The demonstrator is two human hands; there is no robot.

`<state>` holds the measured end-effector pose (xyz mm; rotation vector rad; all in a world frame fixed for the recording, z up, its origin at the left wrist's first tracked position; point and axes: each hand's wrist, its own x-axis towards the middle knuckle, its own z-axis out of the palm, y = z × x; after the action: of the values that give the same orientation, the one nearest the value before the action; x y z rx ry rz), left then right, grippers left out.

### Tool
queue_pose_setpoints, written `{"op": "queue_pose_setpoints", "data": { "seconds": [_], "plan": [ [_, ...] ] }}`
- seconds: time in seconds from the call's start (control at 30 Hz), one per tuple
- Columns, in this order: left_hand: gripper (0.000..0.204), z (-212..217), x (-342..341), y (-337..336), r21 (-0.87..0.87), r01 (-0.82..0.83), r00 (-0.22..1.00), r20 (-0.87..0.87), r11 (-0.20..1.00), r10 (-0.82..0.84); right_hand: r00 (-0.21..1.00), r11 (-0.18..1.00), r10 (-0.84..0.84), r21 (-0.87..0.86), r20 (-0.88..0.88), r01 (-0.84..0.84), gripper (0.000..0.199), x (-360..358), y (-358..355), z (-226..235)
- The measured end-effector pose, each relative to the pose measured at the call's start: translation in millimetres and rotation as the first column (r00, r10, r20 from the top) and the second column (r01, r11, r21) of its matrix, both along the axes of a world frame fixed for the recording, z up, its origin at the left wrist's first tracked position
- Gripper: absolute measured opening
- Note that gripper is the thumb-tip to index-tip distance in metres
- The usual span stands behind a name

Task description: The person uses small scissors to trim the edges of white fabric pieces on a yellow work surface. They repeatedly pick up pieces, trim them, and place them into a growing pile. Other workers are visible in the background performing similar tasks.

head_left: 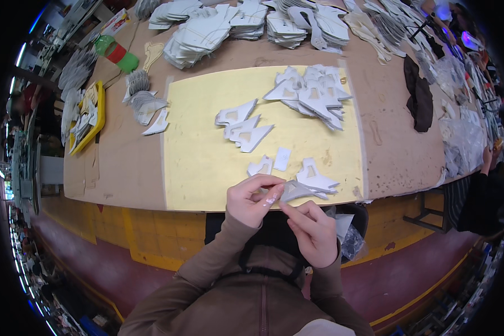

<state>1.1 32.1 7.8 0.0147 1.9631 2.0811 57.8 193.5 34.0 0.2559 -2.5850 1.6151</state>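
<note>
At the table's near edge my left hand [255, 199] is closed, thumb and fingers pinched at the left end of a grey cut-out piece [297, 192]. White marks show on that thumb. The fingertips of my right hand [312, 232] are pressed together just below the piece's lower left corner; what they grip is too small to make out. Beyond the grey piece lie white pointed cut-outs [315, 178]. Another white cut-out [260, 166] and a small white card [282, 159] are in front of my left hand.
On the yellow sheet [196, 140] lie a short row of cut-outs [245, 131] and a larger heap [313, 95]. White stacks [199, 36] line the far side. A yellow tray [99, 115] and green bottle [116, 54] stand left; dark cloth [417, 95] lies right. Another person's hand [489, 158] shows far right.
</note>
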Motion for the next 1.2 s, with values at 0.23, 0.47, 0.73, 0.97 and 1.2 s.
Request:
{"op": "queue_pose_setpoints", "data": {
  "seconds": [0.23,0.47,0.73,0.97,1.2],
  "plan": [
    [0.019,-7.2,1.1,-5.0,0.33,0.097,0.963,0.208,0.939,-0.173,0.976,0.974,-0.218,-0.065,-0.021,0.216,0.037,-1.3,-1.2,-3.5],
    [0.017,-7.9,3.8,-7.2,0.402,0.106,0.95,0.229,0.909,-0.212,0.973,0.973,-0.226,-0.068,-0.055,0.222,0.034,-2.5,-5.3,-8.8],
    [0.017,-3.4,8.5,-4.4,0.437,0.112,0.964,0.17,0.892,-0.205,0.96,0.961,-0.265,-0.11,-0.089,0.255,0.03,-1.9,-9.0,-10.5],
    [0.017,-1.1,13.4,-1.2,0.429,0.099,0.976,0.135,0.898,-0.172,0.949,0.938,-0.314,-0.152,0.011,0.312,0.025,3.1,-16.9,-8.0],
    [0.015,-4.4,14.0,-0.9,0.463,0.106,0.982,0.09,0.88,-0.166,0.955,0.946,-0.297,-0.139,0.003,0.294,0.026,3.4,-14.9,-8.6]
  ]
}}
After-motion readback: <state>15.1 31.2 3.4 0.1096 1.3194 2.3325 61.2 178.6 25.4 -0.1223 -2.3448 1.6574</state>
